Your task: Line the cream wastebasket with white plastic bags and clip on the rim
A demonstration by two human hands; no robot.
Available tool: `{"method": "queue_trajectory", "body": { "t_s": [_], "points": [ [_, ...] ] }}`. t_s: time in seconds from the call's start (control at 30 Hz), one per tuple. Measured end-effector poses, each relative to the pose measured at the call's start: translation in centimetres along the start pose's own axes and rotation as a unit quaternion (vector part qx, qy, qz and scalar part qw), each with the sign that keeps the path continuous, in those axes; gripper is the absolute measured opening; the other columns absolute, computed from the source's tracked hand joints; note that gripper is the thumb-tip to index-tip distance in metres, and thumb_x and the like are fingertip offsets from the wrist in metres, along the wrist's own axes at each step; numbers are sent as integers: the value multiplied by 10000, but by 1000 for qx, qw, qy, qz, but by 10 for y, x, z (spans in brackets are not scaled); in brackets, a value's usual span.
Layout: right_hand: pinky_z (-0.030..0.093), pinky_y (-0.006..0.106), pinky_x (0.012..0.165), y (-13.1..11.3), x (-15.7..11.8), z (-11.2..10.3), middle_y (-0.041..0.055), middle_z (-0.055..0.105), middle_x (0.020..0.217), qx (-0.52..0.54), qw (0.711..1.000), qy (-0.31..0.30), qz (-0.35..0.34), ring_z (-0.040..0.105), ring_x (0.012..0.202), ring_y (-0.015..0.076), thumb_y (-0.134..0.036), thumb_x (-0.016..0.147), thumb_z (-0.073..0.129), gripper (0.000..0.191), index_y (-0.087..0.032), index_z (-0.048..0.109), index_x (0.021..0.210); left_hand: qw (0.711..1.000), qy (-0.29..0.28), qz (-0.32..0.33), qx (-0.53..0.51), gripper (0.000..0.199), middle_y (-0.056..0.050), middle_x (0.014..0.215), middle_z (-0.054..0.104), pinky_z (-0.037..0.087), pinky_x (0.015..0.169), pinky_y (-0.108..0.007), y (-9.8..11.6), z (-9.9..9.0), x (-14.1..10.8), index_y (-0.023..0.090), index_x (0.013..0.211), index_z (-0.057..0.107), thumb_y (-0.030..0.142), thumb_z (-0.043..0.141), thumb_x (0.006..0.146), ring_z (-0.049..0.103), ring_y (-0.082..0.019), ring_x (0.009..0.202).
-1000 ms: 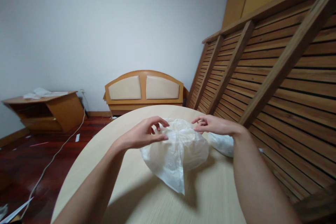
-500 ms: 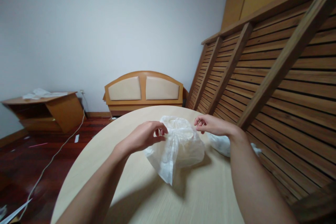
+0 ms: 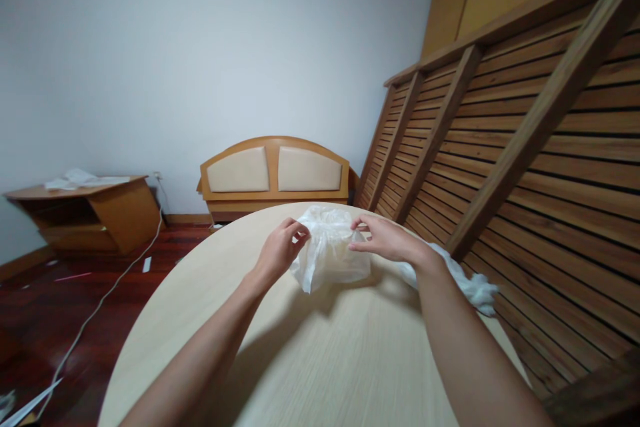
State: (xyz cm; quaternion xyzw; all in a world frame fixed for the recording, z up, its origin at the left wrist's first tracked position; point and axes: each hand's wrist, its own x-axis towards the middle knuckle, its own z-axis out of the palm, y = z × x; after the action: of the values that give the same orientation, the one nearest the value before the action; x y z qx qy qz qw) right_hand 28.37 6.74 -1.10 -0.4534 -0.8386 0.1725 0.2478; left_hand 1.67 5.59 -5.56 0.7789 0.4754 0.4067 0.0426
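A thin white plastic bag stands on the round pale table, its top bunched and wrinkled. Something pale yellowish shows faintly through it, too blurred to name. My left hand pinches the bag's upper left edge, thumb and fingers together. At the upper right side, my right hand has its thumb and index finger apart, with the fingertips touching or almost touching the plastic. Partly behind my right forearm lies a second crumpled white plastic bag.
A slatted wooden frame leans along the right side of the table. Beyond the table stands a headboard. A low wooden cabinet with white sheets on top is at the left. A cable runs over the dark red floor.
The bag has moved away from me, towards the table's far side, and its hanging front corner is shorter. Both hands went forward with it; my right thumb and index finger have spread.
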Motion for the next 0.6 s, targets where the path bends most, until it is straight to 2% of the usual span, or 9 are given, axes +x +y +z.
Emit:
{"method": "queue_trajectory", "body": {
  "t_s": [0.1,0.2,0.27,0.37,0.47,0.6],
  "points": [
    [487,351,930,0,6,10,110,675,1183,16,1000,13,6,632,1162,271,-319,831,704,300,-208,581,1081,1000,7,-21,-9,119,-55,994,622,560,714,-261,-5,0,0,198,913,663,246,555,905,684,-152,816],
    [462,369,977,5,9,16,123,648,1260,14,1000,13,18,614,1181,271,-316,835,707,386,-209,559,1176,998,12,-61,4,195,-82,1058,639,541,739,-274,-2,-6,-1,182,970,642,337,531,929,694,-167,849],
    [456,373,970,9,9,17,129,645,1267,-15,999,8,46,611,1165,278,-338,814,731,431,-203,560,1186,994,-10,-101,36,258,-81,1010,679,516,720,-293,4,-11,-2,182,930,635,415,526,929,695,-186,814],
    [481,337,853,12,7,15,118,694,1147,-52,995,-17,86,654,1028,264,-404,806,732,368,-190,604,1077,984,-44,-149,87,373,-62,908,721,459,658,-303,16,-18,-3,205,859,619,566,533,894,690,-224,794],
    [468,303,705,11,6,14,86,729,962,-70,990,-50,114,670,856,237,-475,797,719,336,-184,639,946,977,-68,-167,115,439,-56,885,733,407,626,-302,28,-21,-5,218,851,596,656,561,838,687,-254,826],
    [395,287,577,4,7,18,62,710,768,-92,983,-92,128,639,702,209,-533,801,684,355,-179,666,780,975,-97,-169,102,345,-41,917,747,389,632,-289,36,-19,-9,222,893,572,542,669,807,685,-250,870]
  ]
}}
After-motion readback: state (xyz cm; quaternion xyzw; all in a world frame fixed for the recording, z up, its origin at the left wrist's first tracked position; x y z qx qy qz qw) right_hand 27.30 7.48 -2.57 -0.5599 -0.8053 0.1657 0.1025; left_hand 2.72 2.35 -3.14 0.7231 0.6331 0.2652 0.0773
